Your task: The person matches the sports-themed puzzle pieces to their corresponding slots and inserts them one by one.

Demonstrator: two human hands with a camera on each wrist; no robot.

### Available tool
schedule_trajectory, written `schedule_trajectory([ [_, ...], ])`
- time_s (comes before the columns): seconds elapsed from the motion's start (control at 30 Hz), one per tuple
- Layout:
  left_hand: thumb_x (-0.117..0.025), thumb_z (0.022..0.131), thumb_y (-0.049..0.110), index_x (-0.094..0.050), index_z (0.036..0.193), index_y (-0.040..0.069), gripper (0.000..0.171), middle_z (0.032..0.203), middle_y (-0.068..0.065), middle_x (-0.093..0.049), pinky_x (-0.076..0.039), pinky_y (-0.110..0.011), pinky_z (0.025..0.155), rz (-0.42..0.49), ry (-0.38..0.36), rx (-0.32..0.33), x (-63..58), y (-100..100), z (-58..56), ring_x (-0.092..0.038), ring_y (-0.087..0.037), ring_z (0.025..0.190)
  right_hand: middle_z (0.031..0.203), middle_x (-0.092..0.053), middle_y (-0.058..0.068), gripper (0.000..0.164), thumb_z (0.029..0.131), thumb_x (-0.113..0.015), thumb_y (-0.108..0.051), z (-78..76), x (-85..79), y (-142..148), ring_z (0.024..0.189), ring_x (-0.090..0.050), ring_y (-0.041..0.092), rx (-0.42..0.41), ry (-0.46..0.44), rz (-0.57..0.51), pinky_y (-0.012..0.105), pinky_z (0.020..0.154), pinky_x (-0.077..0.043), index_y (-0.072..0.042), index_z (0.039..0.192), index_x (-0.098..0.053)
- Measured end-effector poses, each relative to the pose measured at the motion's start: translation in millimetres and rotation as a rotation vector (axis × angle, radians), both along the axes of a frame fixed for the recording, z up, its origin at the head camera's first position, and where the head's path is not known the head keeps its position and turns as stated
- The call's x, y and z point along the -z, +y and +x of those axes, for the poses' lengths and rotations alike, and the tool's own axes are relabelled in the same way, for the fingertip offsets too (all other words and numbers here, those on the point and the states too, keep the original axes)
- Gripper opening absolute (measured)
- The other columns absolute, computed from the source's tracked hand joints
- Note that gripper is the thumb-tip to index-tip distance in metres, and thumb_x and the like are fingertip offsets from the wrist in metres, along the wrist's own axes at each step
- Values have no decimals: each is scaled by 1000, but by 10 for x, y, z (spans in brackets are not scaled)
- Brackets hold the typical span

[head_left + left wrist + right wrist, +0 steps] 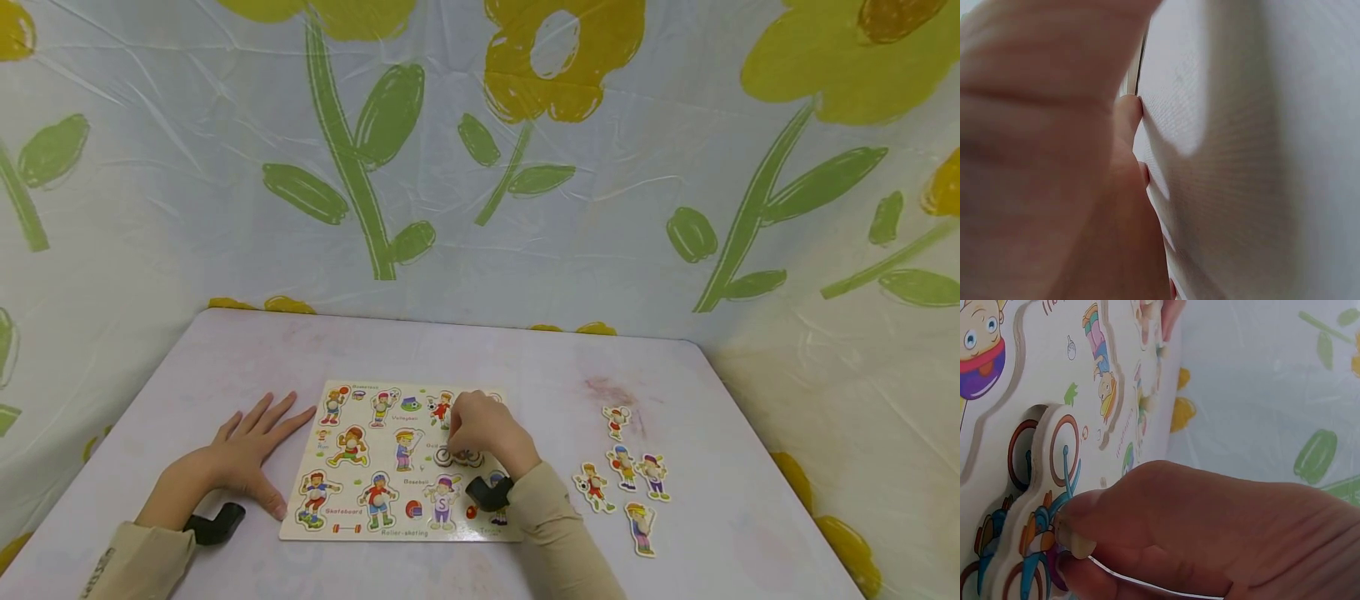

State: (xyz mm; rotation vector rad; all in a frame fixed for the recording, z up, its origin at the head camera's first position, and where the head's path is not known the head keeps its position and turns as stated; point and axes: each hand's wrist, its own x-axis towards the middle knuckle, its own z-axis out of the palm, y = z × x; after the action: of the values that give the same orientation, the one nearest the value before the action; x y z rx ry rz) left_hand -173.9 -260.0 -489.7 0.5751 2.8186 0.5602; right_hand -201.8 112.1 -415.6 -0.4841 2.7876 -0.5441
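A wooden sports peg puzzle board (381,454) lies on the table. Over its right side, my right hand (487,429) pinches the round knob of a cyclist puzzle piece (1040,519) between thumb and fingers. In the right wrist view this piece stands tilted and partly raised from its matching printed recess, with the wheel picture underneath showing. My left hand (240,454) rests on the table with its fingers spread, at the board's left edge. The left wrist view shows mostly this palm and the tabletop.
Right of the board lie several loose pieces: a tennis player (617,422), a soccer player (594,487), a basketball player (622,467), a purple-capped figure (653,477) and a baseball batter (641,529). A flowered cloth (600,242) hangs behind the table.
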Motion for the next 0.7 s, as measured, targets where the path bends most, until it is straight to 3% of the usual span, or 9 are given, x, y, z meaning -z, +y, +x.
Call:
schedule_trajectory([
  [0.7,-79,34,82,-20,158,39,144,166,-9,-3,2,-77,106,-2,5,-1,11,-8,-4,8,-42,149,67,-58,-1,21,71,-85,-10,2,21,8,57,-50,15,17,-39,4,27,50,-41,-13,66,-65],
])
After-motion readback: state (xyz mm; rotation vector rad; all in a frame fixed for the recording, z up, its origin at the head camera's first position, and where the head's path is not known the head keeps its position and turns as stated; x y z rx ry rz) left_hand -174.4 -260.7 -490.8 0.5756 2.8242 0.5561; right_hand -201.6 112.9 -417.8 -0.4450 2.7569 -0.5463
